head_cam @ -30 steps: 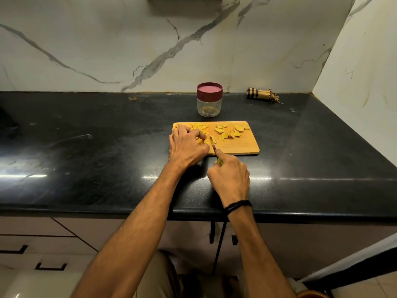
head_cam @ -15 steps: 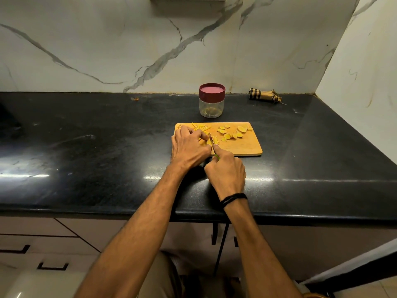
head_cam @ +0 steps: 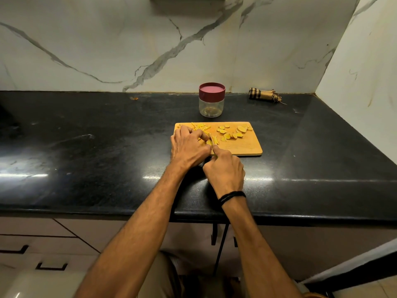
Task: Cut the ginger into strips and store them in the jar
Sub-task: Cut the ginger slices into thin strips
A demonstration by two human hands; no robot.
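Countertop [head_cam: 86,147]: glossy black, faintly speckled. Wall [head_cam: 107,39]: white marble, grey veins. Jar [head_cam: 211,100]: clear, maroon lid. Cutting board [head_cam: 245,145]: light tan wood. Ginger slices [head_cam: 232,133]: yellow. Rolled cloth [head_cam: 264,96]: tan-and-black check. Wristband [head_cam: 232,195]: black.

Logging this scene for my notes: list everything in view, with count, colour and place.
counter: one, black, across the frame.
cutting board: one, wooden, mid-counter.
ginger slices: several, yellow, board's right half.
ginger strips: a pile, yellow, board's far left.
jar: one, clear, maroon lid on, behind the board.
cloth: one, checked, rolled, counter's far right.
knife: one, mostly hidden, between the hands.
left hand: one, fingers curled, holding a slice.
right hand: one, grips the knife; black wristband.
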